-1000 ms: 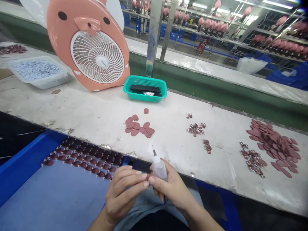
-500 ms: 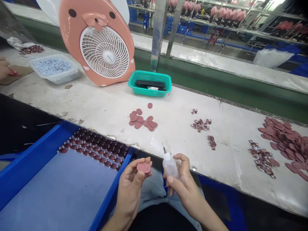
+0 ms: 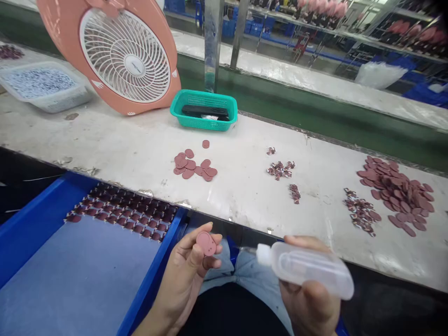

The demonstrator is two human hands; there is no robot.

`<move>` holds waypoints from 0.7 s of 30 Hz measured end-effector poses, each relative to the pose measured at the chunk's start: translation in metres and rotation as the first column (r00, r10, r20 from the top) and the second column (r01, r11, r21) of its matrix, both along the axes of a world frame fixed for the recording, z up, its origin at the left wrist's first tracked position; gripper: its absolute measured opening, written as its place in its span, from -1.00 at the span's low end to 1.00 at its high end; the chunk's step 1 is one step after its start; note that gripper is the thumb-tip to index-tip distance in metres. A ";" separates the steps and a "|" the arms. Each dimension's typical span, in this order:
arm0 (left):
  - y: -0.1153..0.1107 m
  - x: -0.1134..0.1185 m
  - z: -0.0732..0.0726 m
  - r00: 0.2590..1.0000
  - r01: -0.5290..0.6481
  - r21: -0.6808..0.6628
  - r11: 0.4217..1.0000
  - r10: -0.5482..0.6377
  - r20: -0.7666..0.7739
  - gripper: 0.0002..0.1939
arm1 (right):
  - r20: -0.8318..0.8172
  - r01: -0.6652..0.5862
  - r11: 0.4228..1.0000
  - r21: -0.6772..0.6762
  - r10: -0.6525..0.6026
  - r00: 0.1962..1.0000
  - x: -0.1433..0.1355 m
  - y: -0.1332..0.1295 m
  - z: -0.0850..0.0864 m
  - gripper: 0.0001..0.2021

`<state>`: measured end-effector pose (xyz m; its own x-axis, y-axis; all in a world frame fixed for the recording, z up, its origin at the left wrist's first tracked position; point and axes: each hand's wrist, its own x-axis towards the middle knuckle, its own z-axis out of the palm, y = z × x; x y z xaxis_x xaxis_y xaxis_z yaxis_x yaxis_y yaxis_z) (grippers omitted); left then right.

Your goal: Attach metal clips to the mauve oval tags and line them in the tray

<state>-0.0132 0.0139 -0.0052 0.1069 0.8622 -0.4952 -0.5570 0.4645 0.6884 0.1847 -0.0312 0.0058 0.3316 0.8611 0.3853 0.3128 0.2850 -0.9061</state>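
Between the thumb and fingers of my left hand (image 3: 187, 268) are small reddish-brown oval pieces (image 3: 206, 244), overlapping, with tiny holes in the front one. My right hand (image 3: 311, 294) grips a translucent squeeze bottle (image 3: 311, 268) with a white cap, tilted nearly flat, its thin needle tip pointing left toward the oval pieces but apart from them. On the bench beyond my hands lies a loose group of similar ovals (image 3: 189, 165). Small brown and metallic parts (image 3: 279, 170) sit in clusters to the right of it.
A blue tray (image 3: 87, 261) at lower left holds rows of brown pieces along its far side. A green basket (image 3: 204, 122) with dark items stands by an orange fan (image 3: 168, 56). A tub of small bits (image 3: 70, 100) is at left. More ovals (image 3: 395, 186) are heaped at right.
My right hand has moved right and turned the bottle from upright to nearly horizontal. My left hand keeps hold of the oval pieces. The camera view has shifted slightly right.
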 end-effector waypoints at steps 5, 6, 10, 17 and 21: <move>-0.005 0.005 0.011 0.997 0.036 0.055 0.998 -0.040 0.061 -0.61 | -0.012 -0.111 0.987 0.112 0.113 0.994 -0.018 -0.001 0.011 -0.57; -0.005 0.006 0.011 0.997 0.046 0.065 0.997 -0.050 0.059 -0.61 | 0.006 -0.140 0.984 0.107 0.140 0.990 -0.019 -0.001 0.015 -0.59; -0.007 0.006 0.010 0.996 0.072 0.093 0.993 -0.077 0.044 -0.63 | 0.008 -0.138 0.988 0.071 0.138 0.990 -0.021 0.001 0.020 -0.57; -0.007 0.004 0.008 0.994 0.099 0.149 0.984 -0.105 0.035 -0.67 | 0.050 -0.064 0.996 0.057 0.062 0.997 -0.023 0.004 0.021 -0.60; -0.005 0.004 0.008 0.993 0.104 0.157 0.982 -0.111 0.031 -0.69 | -0.021 -0.103 0.994 0.028 0.103 0.994 -0.023 0.002 0.021 -0.61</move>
<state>-0.0094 0.0085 0.0024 0.2199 0.9104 -0.3505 -0.5376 0.4129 0.7352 0.1619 -0.0296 0.0272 0.2506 0.8806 0.4021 0.2603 0.3388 -0.9041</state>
